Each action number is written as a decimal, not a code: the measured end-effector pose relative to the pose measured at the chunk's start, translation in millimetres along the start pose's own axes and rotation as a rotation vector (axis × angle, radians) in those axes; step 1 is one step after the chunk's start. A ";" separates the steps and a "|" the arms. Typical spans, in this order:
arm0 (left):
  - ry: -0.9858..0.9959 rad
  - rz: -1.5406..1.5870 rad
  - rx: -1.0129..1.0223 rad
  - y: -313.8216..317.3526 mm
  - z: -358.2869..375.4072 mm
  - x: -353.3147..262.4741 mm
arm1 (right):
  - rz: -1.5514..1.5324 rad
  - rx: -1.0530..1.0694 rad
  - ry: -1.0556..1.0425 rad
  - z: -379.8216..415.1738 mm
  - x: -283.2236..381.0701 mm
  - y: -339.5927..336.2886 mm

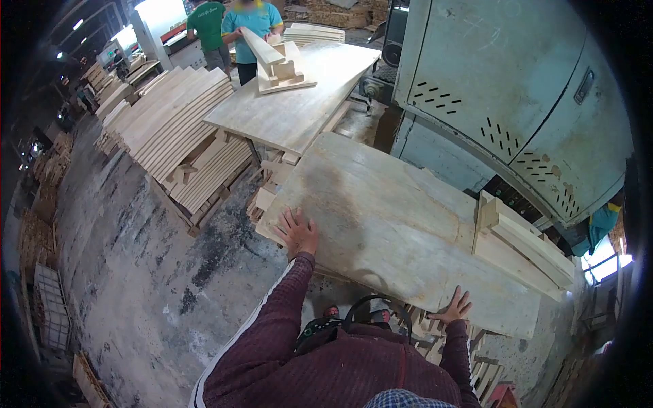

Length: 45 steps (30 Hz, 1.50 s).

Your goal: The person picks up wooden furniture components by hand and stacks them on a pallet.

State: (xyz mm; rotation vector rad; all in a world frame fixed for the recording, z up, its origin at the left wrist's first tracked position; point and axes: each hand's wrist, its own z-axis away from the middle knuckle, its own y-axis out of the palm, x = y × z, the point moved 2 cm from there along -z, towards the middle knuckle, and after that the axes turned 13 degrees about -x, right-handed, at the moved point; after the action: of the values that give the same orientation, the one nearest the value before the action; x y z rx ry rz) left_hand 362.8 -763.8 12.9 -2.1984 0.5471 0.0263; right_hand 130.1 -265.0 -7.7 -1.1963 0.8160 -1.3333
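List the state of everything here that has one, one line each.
Left hand: open, on the near tabletop
Right hand: open, at its edge
Near tabletop: stained, wood at one end
Cabinet doors: shut
Far tabletop: loaded with wood
Board pile: stacked

Woodworking workshop with stacked boards [180, 112]

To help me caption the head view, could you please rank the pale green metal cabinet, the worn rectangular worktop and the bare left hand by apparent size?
1. Pale green metal cabinet, the largest
2. Worn rectangular worktop
3. Bare left hand, spread on the worktop, clearly the smallest
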 end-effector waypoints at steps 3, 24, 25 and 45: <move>0.000 0.007 0.015 -1.0 -0.5 -0.9 | -0.004 0.023 0.008 0.2 2.6 -3.2; 0.439 0.410 0.423 24.1 -213.6 -97.4 | 0.011 -0.038 0.034 10.4 20.1 -11.2; 0.350 0.445 0.466 26.0 -209.1 -99.6 | -0.007 -0.053 0.023 13.4 17.9 -10.6; 0.976 0.571 0.770 -207.4 239.9 -388.6 | -0.946 -0.830 0.287 150.4 -167.4 49.6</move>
State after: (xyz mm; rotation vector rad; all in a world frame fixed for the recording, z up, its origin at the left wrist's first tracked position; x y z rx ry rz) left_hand 133.2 -325.1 92.2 -1.1351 1.4170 -0.8416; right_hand 266.1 -83.7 -48.9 -2.2543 1.1178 -2.0388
